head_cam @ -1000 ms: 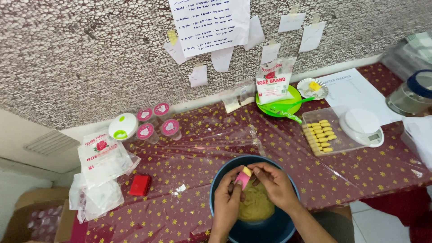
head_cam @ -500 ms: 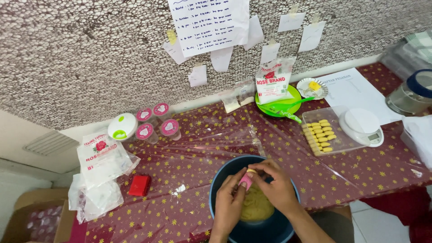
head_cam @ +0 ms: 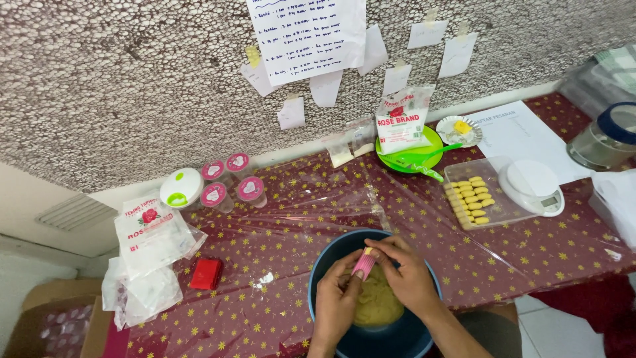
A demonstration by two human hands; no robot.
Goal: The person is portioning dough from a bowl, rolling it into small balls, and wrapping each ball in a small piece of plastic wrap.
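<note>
Pink sachet [head_cam: 364,263] apparently pinched between both hands [head_cam: 371,292].

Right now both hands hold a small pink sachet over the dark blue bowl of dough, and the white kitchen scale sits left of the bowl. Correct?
Not quite. The head view shows the white kitchen scale to the right, beside the tray of yellow pieces. The rest holds: left hand and right hand hold the pink sachet over the dark blue bowl.

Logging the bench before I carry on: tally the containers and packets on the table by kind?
Pink-lidded small jars: 4
White-and-green lidded tub: 1
White flour bags (one on the green plate, one at left): 2
Dark blue bowl of dough: 1
Clear tray of yellow pieces: 1
Pink sachet, pinched by left hand and right hand: 1
Total: 10
</note>
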